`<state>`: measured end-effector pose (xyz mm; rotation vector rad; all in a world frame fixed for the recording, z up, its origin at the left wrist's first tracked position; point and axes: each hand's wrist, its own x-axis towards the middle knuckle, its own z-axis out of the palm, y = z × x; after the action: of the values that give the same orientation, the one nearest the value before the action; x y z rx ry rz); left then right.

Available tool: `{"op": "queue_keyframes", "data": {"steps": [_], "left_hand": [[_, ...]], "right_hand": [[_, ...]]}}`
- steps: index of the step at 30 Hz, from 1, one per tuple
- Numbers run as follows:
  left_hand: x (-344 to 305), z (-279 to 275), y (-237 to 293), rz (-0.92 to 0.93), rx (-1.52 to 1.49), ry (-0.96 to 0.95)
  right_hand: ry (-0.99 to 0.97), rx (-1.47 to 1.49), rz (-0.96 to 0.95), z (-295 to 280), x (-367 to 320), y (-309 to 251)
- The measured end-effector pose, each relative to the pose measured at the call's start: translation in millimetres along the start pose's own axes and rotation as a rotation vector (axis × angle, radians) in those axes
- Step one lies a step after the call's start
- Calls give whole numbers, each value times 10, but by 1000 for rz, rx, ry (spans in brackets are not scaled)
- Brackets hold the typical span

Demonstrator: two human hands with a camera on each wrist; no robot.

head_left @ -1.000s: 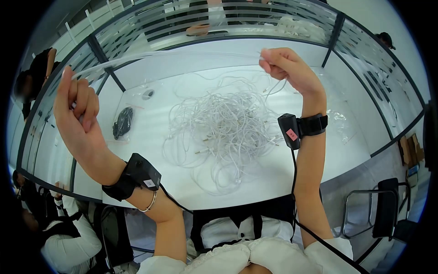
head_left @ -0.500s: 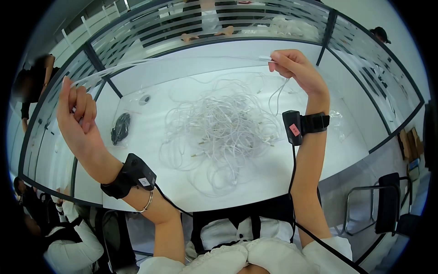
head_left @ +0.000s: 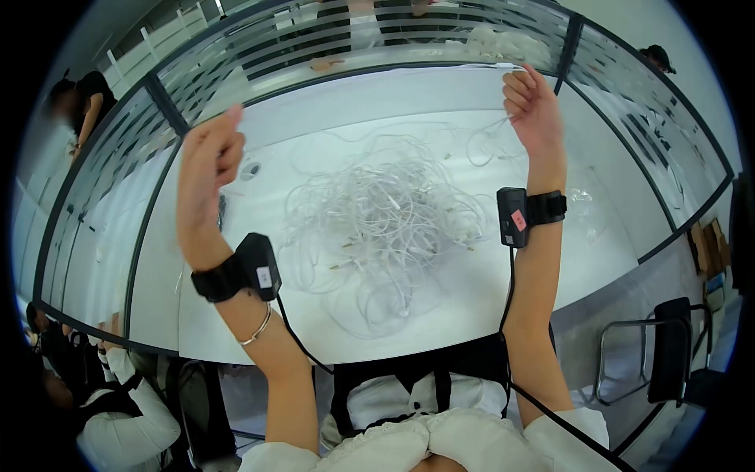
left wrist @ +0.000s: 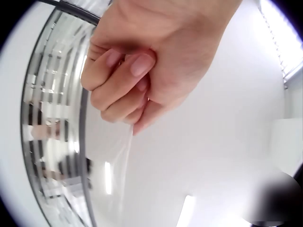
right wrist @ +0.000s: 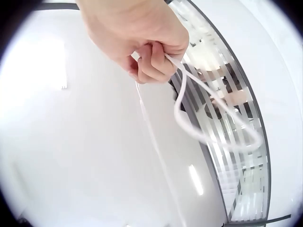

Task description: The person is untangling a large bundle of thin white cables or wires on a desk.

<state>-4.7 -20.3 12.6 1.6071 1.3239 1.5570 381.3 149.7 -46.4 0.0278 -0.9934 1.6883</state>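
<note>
My right hand (head_left: 536,114) is raised near the far partition, fingers curled round a white cable (right wrist: 155,142). One length of it runs from the thumb side, and a loop (right wrist: 189,130) hangs off the other side of the fist. My left hand (head_left: 208,169) is up at the left, slightly blurred, other fingers curled in. Between its thumb and finger it pinches a thin white strand (left wrist: 125,175), which trails away faintly. Below and between both hands, a large tangle of white cables (head_left: 393,212) with metal plug ends lies on the white table (head_left: 314,322).
A glass partition with frosted stripes (head_left: 425,43) bounds the table's far side. Behind the left wrist, a dark bundle (head_left: 222,208) is mostly hidden. Clear plastic (head_left: 580,203) lies at the right. A black chair (head_left: 668,354) stands right of the table, and people are around.
My left hand has swung right, toward the middle. The right hand has risen toward the partition and turned, still gripping the cable. The tangle stays on the table.
</note>
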Motion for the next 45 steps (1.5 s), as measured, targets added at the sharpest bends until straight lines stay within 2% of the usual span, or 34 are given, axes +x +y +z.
{"op": "queue_keyframes", "data": {"steps": [3, 5, 7, 10, 14, 17, 20, 21, 24, 26, 28, 31, 32, 34, 37, 40, 41, 42, 43, 45], "left_hand": [[195, -41, -486, -76, 21, -147], [270, -52, -710, -134, 2, -234], [306, -45, -828, -193, 7, -281], [325, -13, -956, -239, 37, -257], [356, 3, -1118, -299, 136, -208], [397, -62, -1308, -371, 229, -308], [314, -97, -1282, -280, 366, -426], [332, -162, -1259, -262, 388, -513], [253, -85, -1005, -89, 412, -357], [145, 118, -423, 28, 230, -341], [90, 335, -123, 241, -38, -393], [-92, 591, 277, 325, -106, -523], [-209, 688, 351, 392, -31, -460], [-192, 649, 387, 196, -177, -611], [-222, 506, 357, 161, -327, -426], [-204, 295, 314, 273, -524, -438], [-265, 318, 385, 254, -584, -309], [-327, 335, 483, 234, -642, -179], [-330, 255, 503, 300, -693, -223], [-411, 143, 580, 384, -786, -186]], "right_hand": [[-77, -4, -47, 32, -44, -109], [-49, -76, -95, 336, -104, -136], [-94, -135, -123, 590, -154, -182], [-148, -383, -162, 951, -261, -216], [-64, -656, -234, 1274, -318, -33], [-74, -734, -316, 1483, -316, 205], [-164, -759, -327, 1679, -301, 358], [-189, -764, -324, 1695, -301, 378], [-226, -759, -330, 1758, -315, 429], [-223, -754, -326, 1809, -346, 435], [-246, -737, -324, 1890, -407, 397], [-314, -726, -357, 1941, -449, 352], [-290, -747, -392, 1902, -440, 395], [-220, -807, -406, 1828, -440, 414], [-173, -890, -370, 1720, -434, 279], [-212, -954, -387, 1789, -458, 254], [-257, -966, -406, 1858, -470, 277], [-298, -979, -343, 1869, -483, 318], [-337, -994, -279, 1881, -496, 360], [-456, -1097, -166, 1922, -480, 457]]}}
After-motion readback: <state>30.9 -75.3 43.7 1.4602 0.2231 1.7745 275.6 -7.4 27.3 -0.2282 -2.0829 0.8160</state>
